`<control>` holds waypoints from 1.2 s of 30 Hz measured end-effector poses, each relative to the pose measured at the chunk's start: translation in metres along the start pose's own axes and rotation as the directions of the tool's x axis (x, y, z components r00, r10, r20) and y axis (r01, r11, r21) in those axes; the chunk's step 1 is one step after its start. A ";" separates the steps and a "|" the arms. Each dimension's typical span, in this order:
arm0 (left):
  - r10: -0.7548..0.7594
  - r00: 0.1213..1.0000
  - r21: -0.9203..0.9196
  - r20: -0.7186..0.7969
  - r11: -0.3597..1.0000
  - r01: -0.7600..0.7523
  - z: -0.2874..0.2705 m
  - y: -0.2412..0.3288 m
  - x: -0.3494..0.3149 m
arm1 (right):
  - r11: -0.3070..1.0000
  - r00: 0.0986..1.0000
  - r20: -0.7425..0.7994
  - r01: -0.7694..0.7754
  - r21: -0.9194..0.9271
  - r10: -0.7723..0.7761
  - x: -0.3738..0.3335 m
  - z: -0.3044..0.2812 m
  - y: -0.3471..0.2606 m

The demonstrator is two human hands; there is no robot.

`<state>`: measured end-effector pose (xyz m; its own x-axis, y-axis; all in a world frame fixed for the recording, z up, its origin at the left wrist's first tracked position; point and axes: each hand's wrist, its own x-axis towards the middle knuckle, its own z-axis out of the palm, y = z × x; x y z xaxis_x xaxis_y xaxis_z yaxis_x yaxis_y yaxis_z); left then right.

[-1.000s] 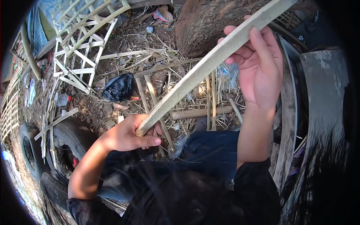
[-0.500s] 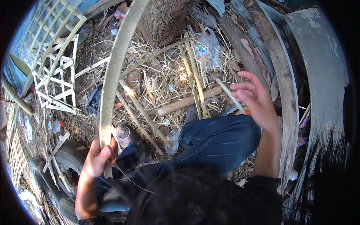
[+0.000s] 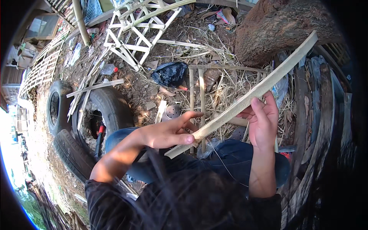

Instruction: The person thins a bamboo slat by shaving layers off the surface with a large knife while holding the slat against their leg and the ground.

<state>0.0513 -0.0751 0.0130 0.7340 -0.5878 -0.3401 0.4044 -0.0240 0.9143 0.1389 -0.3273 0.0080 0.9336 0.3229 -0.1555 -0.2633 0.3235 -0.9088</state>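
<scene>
A long, flat bamboo strip (image 3: pixel 245 100) slants across in front of me, its low end by my lap and its far end up at the right, before the tree trunk. My left hand (image 3: pixel 168 132) pinches it near the low end, thumb against its edge and index finger stretched out. Further up the strip, my right hand (image 3: pixel 264 122) grips it from below, with the thumb on the near side and the fingers partly hidden behind. A thin pale strand hangs under the strip over my jeans (image 3: pixel 230 157).
A bamboo frame (image 3: pixel 191 82) lies on the shaving-strewn ground beside a tree trunk (image 3: pixel 276 28). At the left are old tyres (image 3: pixel 109 105), a red-handled tool (image 3: pixel 100 134) and loose bamboo slats (image 3: pixel 96 87). Beyond stands a bamboo lattice (image 3: pixel 143 36); planks (image 3: pixel 324 111) line the right.
The view has swung left. The bamboo strip has gone from nearly upright in my left hand to slanting rightward, and my formerly free right hand now holds it too.
</scene>
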 end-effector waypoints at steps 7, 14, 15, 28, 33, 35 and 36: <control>-0.370 0.926 0.019 0.072 0.929 0.370 0.007 0.001 0.006 | 0.989 0.991 -0.062 0.121 0.081 -0.117 0.009 -0.011 -0.009; -0.286 0.957 0.048 -0.052 0.956 0.288 0.019 0.010 0.019 | 0.996 1.000 -0.016 0.013 -0.087 -0.015 0.007 -0.028 -0.008; -0.300 0.950 -0.005 -0.091 0.954 0.301 0.023 0.009 0.021 | 0.984 0.999 0.039 0.002 -0.175 0.005 0.002 -0.039 -0.016; -0.089 0.668 0.251 -0.739 0.884 0.395 -0.013 -0.069 -0.046 | 0.713 0.491 -0.813 -0.444 -0.543 -0.313 -0.214 -0.385 0.112; -0.055 0.645 0.317 -0.762 0.837 0.446 -0.013 -0.062 -0.044 | 0.403 0.238 -0.968 -0.880 -0.251 -0.081 -0.245 -0.397 0.213; -0.052 0.612 0.328 -0.789 0.807 0.492 -0.018 -0.068 -0.051 | 0.358 0.195 -0.980 -0.913 -0.198 -0.044 -0.242 -0.391 0.217; -0.051 0.595 0.334 -0.802 0.788 0.517 -0.022 -0.070 -0.056 | 0.344 0.182 -0.983 -0.921 -0.183 -0.036 -0.240 -0.385 0.214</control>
<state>-0.0059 -0.0230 -0.0368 0.8538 0.2998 -0.4256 0.5162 -0.5932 0.6178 -0.0477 -0.6775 -0.2978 0.4182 -0.8268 -0.3762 -0.9059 -0.3489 -0.2401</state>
